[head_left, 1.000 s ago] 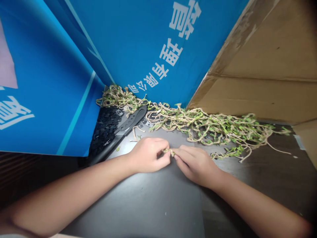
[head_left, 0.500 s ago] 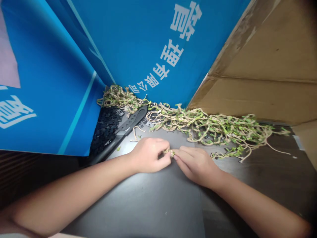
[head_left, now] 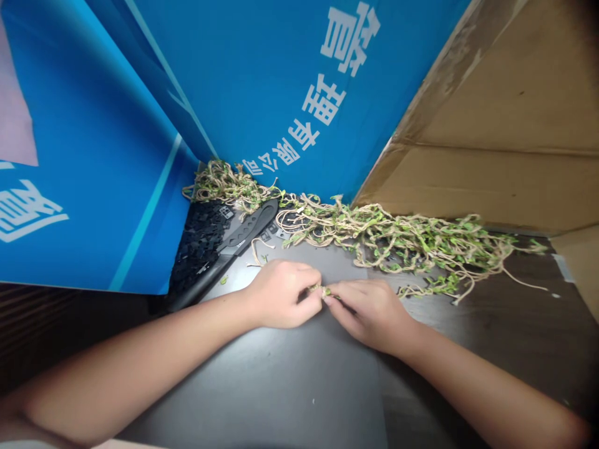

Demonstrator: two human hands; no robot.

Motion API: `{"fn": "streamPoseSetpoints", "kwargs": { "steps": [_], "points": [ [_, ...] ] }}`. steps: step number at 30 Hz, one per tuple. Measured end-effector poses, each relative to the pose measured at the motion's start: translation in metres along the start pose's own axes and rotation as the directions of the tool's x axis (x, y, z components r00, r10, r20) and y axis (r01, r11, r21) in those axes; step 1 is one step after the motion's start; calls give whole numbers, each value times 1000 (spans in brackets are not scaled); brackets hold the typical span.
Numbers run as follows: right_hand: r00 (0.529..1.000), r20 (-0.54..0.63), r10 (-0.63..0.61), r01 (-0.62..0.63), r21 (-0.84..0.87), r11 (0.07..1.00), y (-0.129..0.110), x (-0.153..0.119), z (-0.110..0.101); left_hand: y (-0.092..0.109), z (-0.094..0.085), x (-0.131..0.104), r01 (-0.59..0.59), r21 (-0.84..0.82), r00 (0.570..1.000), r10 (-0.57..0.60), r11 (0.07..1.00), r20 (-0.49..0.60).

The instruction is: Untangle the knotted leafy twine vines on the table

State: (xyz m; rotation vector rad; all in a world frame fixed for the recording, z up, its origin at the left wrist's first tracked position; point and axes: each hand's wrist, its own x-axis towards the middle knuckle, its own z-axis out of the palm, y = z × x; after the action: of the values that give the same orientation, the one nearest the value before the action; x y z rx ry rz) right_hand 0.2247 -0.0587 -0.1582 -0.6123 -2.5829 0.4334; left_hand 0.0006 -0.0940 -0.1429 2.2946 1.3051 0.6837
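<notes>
A small piece of leafy twine [head_left: 326, 291] is pinched between both hands above the grey board. My left hand [head_left: 286, 293] curls its fingers and thumb round one part of it. My right hand [head_left: 369, 310] grips the other part with thumb and fingertips, close beside the left fingers. Behind the hands lies a long tangled heap of twine with small green leaves [head_left: 412, 240]. A second tangle [head_left: 224, 182] sits farther left by the blue panel.
A black-handled tool [head_left: 234, 249] lies slanting left of the hands, beside many small dark pieces [head_left: 189, 249]. Blue panels with white characters [head_left: 262, 75] stand behind and at left. Brown cardboard [head_left: 505, 125] rises at right. The grey board [head_left: 281, 386] lies underneath.
My right fingertips have shifted slightly left, against the left fingers, and the twine piece between them has changed position a little. The left hand has barely moved.
</notes>
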Motion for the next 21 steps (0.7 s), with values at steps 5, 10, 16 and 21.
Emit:
{"fn": "streamPoseSetpoints", "kwargs": {
  "steps": [5, 10, 16, 21],
  "points": [
    [1000, -4, -1, 1, 42, 999, -1, 1, -2, 0, -2, 1, 7, -35, 1000, -7, 999, 13],
    [999, -30, 28, -25, 106, 994, -2, 1, -4, -1, -2, 1, 31, -42, 999, -31, 999, 19],
    [999, -26, -19, 20, 39, 999, 0, 0, -2, -1, -2, 1, 23, -54, 1000, -22, 998, 20],
    [999, -30, -37, 38, 28, 999, 1, 1, -2, -1, -3, 1, 16, -48, 1000, -15, 999, 5]
  ]
}}
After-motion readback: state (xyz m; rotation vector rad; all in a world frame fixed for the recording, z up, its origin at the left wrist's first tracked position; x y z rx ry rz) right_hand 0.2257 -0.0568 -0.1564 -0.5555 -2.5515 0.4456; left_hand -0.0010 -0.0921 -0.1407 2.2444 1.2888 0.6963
